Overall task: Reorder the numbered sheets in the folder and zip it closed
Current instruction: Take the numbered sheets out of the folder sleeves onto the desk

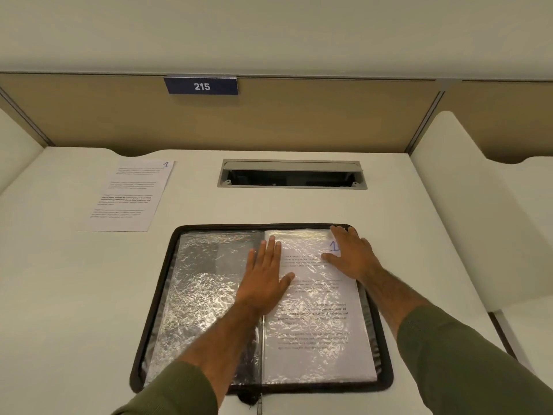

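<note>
Hands: I see the left hand [264, 280] and the right hand [350, 253] both laid flat, palms down, fingers straight, gripping nothing.
Left hand placement: it lies over the centre fold of the folder [386, 354], in the middle of the frame, with the thumb reaching out onto the right-hand page.
Right hand placement: fingers spread over the upper right corner of that page, fingertips at the folder's top edge.
Folder: black, zip-edged, spread open and flat on the tabletop [89, 295], centre to lower centre of the frame.
Right page: a printed sheet [317, 339] sits inside a crinkled clear pocket. I read a handwritten blue "1" at its top corner, right beside my right hand; I cannot tell whether the hand hides another digit.
Left page: a glossy plastic pocket [194, 295] with a dark backing showing through.
Zip: the pull [258, 407] lies at the bottom edge of the frame, below the fold.
Loose sheet [128, 196]: flat on the tabletop in the upper left, well apart from the folder, marked "1" at its top right corner.
Sleeves: olive green sleeves [463, 354] cover both forearms, entering from the bottom corners.
Background: a grey cable hatch [291, 173] stands open above the folder, and a blue plate [201, 86] reads 215 at the top of the frame.
</note>
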Demonstrator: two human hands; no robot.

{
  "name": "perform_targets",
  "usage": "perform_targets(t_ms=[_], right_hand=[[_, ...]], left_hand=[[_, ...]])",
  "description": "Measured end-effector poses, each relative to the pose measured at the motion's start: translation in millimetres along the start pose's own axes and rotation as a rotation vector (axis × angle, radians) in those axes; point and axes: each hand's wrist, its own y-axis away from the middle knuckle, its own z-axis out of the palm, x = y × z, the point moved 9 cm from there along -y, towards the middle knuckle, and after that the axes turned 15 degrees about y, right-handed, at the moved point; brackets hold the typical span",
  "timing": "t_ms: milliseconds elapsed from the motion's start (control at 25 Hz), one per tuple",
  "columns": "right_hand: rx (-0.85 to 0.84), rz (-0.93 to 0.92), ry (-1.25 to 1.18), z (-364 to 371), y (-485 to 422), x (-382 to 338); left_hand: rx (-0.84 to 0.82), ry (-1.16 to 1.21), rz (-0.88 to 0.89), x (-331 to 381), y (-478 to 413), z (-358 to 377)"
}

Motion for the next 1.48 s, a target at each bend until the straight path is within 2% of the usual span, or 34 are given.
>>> perform_targets(t_ms=[120, 240, 400, 760, 880, 1040, 1480], right_hand=[[0.013, -0.071, -0.001, -6.6, -0.8, 0.4], [0.122, -0.043, -0.197, -25.6, -4.9, 6.6], [0.114, 0.021, -0.387, -38.6, -21.3, 11.0], [-0.019, -0.072, -0.263, -45.3, -35.2, 5.9], [-0.030, -0.061, -0.331, -45.6, -39.1, 12.7], [-0.045, -0.008, -0.461, -45.6, -43.2, 23.4], [-0.037, 0.036, -0.571, -48.8, -46.0, 26.5]], left_hand=[[-0.017, 0.025, 0.029, 19.3, -13.4, 10.4], [0.018, 0.069, 0.021, 22.6, -30.7, 1.0], [0.078, 0.115, -0.011, 25.5, -55.5, -21.4], [0.095, 0.245, 0.090, 53.0, -106.3, -43.8], [0.050, 0.229, 0.074, 52.6, -115.6, -41.7], [-0.047, 0.328, -0.052, 41.0, -126.9, -30.9], [-0.307, 0.114, -0.030, 58.1, -143.2, -14.6]])
